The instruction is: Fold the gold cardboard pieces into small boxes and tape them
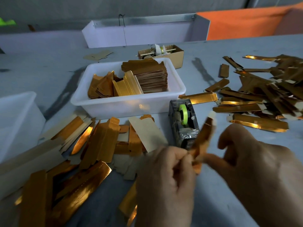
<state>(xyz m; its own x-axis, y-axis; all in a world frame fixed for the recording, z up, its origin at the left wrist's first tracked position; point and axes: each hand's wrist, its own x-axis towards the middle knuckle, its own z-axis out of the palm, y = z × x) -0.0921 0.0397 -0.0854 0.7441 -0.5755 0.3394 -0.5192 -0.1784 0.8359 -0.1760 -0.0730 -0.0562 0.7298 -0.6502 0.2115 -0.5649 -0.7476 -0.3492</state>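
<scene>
Evidently mid-batch: both hands pinch one gold piece (202, 140) above the bench's near edge, left hand (165, 182) at its lower end, right hand (255, 167) alongside. Folded boxes (255, 99) heap toward the right edge; flat blanks (91, 145) near left and stacked in the tub (129, 104) remain, beside the tape dispenser (184, 123).

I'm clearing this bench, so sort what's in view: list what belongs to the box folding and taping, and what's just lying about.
Belongs to the job:
gold piece held by left hand and right hand
tape dispenser
white tub of stacked blanks
flat pieces
folded pieces

Lying about:
brown carton
white tray
</scene>
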